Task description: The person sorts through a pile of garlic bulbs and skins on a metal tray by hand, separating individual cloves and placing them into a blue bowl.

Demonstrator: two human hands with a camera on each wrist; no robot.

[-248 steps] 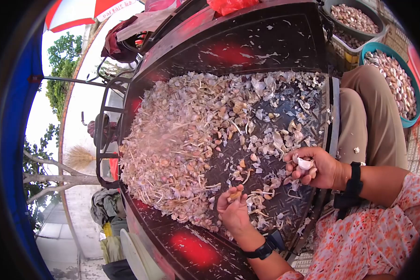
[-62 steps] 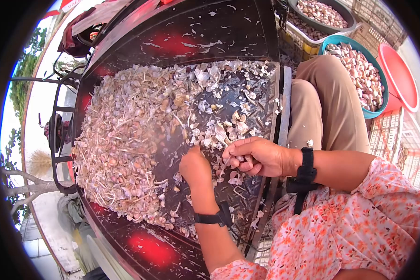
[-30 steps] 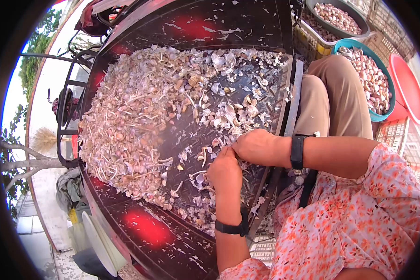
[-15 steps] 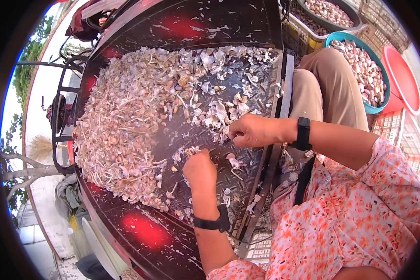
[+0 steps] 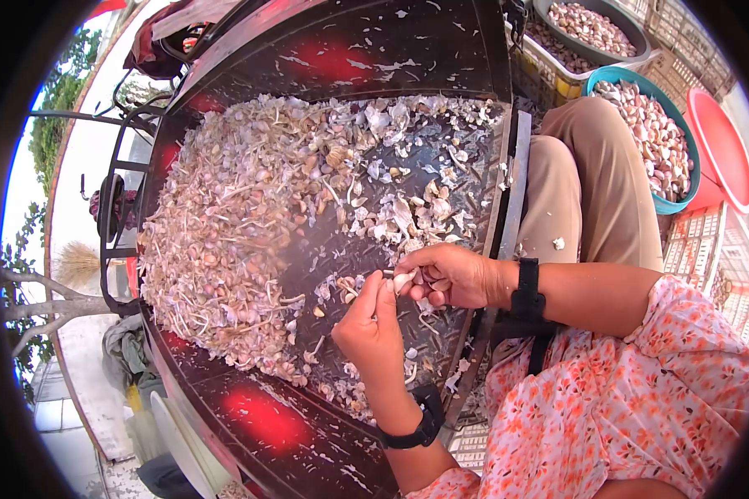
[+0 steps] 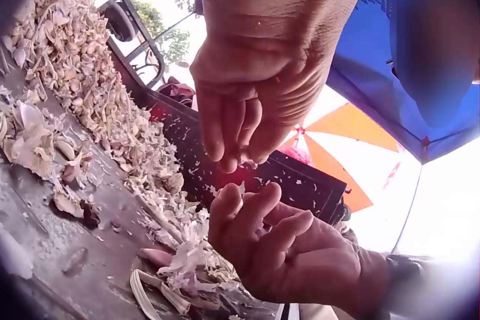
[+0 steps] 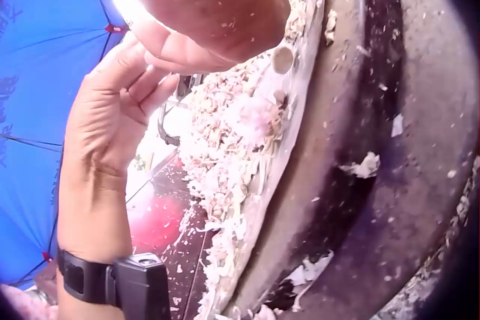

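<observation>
In the head view my right hand [image 5: 453, 277] is turned palm up, several garlic cloves inside its curled fingers. A pale garlic clove [image 5: 404, 283] sticks out at its thumb and fingertips. From the near side my left hand [image 5: 373, 328] meets it, thumb and forefinger pinching at the end of that clove. In the left wrist view my left hand [image 6: 262, 95] points down with its fingertips together over the upturned right hand [image 6: 292, 249]. Below both hands, cloves, dry skins and stalks of garlic [image 5: 399, 218] lie scattered on the dark ridged metal bed [image 5: 333, 249].
A big heap of loose garlic [image 5: 225, 224] fills the far part of the bed, between dark side walls [image 5: 391, 50]. Beside the person's knees stand a teal tub [image 5: 695, 166] of cloves, a red basin [image 5: 728, 154] and a grey tub [image 5: 641, 46]. A metal edge [image 5: 512, 183] borders the bed.
Half a second ago the hands were apart, the right one palm down over the bed. Now they have come together, the right turned palm up with the clove at its fingertips.
</observation>
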